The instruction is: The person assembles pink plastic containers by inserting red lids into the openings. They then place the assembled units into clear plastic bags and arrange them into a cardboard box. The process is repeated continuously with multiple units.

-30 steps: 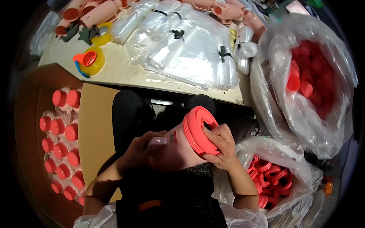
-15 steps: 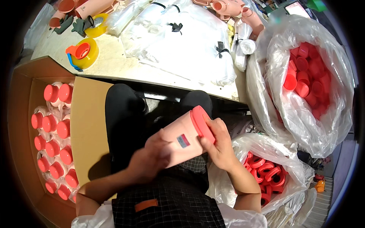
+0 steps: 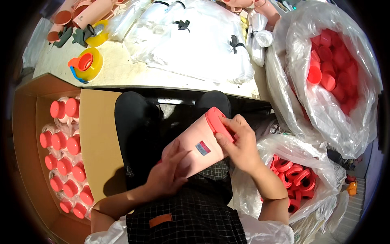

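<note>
Above my lap a pale pink cylindrical container [image 3: 195, 140] lies tilted, its coral-red lid or collar [image 3: 216, 122] pointing to the upper right. A small printed label [image 3: 202, 148] is on its side. My left hand [image 3: 164, 173] is wrapped round the lower end, fingers along the wall. Closed on the coral-red end is my right hand [image 3: 243, 142], thumb on the near side and fingers over the far edge. A sliver of red shows beside my left fingers; what it belongs to is hidden.
To the left, a cardboard box [image 3: 101, 150] holds several red-capped pink bottles [image 3: 65, 166]. Bags on the right hold red cups [image 3: 329, 67] and red ring-shaped parts [image 3: 294, 177]. On the table [image 3: 122, 77] ahead lie yellow tape rolls [image 3: 94, 65], clear plastic bags [image 3: 195, 53] and pink bottle bodies [image 3: 91, 14].
The view has shifted a little. My left hand, blurred before, now rests sharply on the lower end of the container. My right hand keeps its grip at the coral-red end.
</note>
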Demonstrator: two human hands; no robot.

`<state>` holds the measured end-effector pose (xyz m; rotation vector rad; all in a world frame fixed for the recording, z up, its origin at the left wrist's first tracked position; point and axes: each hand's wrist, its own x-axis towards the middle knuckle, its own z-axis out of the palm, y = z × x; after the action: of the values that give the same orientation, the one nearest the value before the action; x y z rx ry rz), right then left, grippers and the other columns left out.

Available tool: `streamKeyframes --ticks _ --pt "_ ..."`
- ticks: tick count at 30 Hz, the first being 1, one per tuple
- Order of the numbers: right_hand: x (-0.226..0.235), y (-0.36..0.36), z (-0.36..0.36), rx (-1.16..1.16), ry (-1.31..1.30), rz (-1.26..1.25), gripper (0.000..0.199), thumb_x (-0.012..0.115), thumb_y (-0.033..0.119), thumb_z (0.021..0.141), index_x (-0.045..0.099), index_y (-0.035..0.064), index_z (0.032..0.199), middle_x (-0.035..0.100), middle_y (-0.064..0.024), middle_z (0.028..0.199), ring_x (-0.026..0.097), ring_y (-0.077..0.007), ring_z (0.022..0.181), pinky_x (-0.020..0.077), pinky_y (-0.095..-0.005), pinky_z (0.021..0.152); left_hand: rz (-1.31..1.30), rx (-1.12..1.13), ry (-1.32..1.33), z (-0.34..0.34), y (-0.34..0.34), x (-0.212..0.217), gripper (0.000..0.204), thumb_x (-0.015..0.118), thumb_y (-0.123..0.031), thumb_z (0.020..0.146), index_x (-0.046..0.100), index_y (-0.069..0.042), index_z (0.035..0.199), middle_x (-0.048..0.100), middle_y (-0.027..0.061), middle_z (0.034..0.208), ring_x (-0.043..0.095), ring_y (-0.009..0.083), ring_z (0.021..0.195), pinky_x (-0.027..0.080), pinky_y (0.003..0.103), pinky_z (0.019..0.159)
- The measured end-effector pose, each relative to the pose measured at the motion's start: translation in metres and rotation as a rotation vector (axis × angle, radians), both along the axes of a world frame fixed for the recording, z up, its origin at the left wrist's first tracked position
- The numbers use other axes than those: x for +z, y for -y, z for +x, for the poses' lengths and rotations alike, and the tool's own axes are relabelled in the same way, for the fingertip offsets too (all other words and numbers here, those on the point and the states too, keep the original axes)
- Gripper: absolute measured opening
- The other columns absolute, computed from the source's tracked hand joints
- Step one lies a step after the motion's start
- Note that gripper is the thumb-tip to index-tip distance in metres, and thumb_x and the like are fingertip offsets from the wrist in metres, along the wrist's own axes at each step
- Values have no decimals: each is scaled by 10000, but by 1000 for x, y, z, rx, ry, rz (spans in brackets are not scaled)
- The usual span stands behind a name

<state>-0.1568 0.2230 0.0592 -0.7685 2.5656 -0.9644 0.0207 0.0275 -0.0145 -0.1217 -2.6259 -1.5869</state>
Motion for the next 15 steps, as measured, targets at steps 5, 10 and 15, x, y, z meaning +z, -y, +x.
streamKeyframes --ticks 5,10,15 --pt "8 0 22 235 -267 -170 510 830 196 721 679 -26 1155 546 -140 840 558 -314 759 494 -400 706 324 102 204 -11 23 -18 678 692 -98 879 381 -51 1480 515 239 1406 650 350 1105 563 436 887" --pt "-25 -27 -43 61 158 -445 466 708 263 913 641 -42 1259 625 -146 1074 603 -249 1010 469 -343 911 -33 -148 -353 -48 23 48 532 736 -124 829 564 -41 1326 705 102 1088 632 246 880 520 415 876" --pt "-52 -29 -46 187 382 -423 671 689 298 908 453 -23 1447 478 -234 1412 473 -360 1325 346 -393 1129 140 -49 -426 -178 7 46 134 702 -41 804 687 -45 937 656 80 845 609 274 771 494 362 739"
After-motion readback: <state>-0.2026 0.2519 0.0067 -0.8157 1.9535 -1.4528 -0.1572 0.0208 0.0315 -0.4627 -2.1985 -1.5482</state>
